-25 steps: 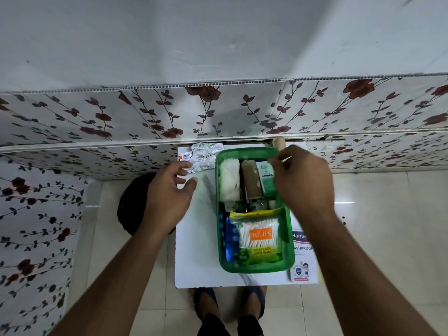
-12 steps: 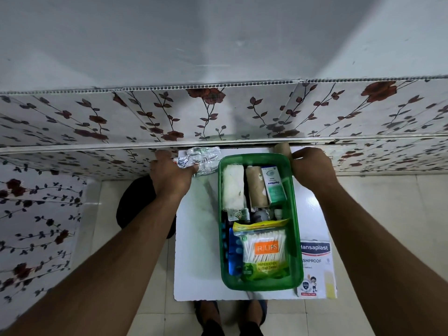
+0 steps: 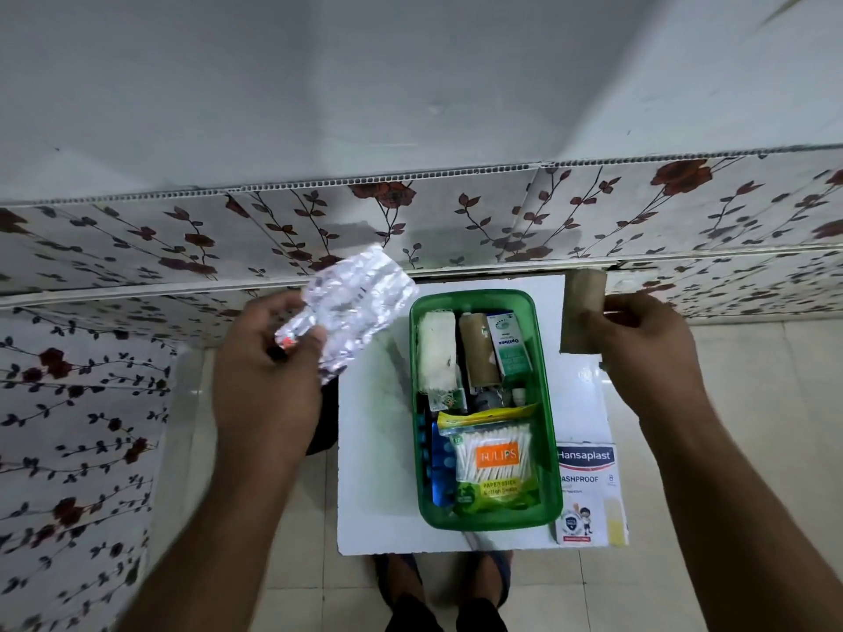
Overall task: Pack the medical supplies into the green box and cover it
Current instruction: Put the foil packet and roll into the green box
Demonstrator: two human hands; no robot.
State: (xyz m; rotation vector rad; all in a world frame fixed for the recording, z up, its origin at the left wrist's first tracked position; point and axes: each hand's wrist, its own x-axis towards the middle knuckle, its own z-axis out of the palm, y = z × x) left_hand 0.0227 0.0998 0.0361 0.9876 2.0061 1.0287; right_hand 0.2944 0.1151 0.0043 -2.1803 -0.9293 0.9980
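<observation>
The green box [image 3: 545, 403] stands open on a small white table [image 3: 378, 472]. Inside lie a white gauze roll [image 3: 437, 353], a brown bandage roll [image 3: 476, 351], a small green-and-white carton [image 3: 511, 346], blue blister strips [image 3: 440, 467] and a cotton swab pack [image 3: 495, 463]. My left hand [image 3: 269, 371] holds silver foil tablet strips [image 3: 360, 307] up in the air, left of the box. My right hand [image 3: 647, 353] grips a brown bandage roll [image 3: 581, 312] above the table's far right corner. No lid is visible.
A Hansaplast plaster carton [image 3: 588, 490] lies on the table right of the box, near the front edge. A floral-patterned wall panel [image 3: 456, 221] runs close behind the table. A dark round object [image 3: 326, 426] sits on the tiled floor to the left. My feet [image 3: 442, 581] are below.
My left hand has lifted the foil strips off the table's far left corner. My right hand has raised the brown bandage roll from behind the box and moved it rightward.
</observation>
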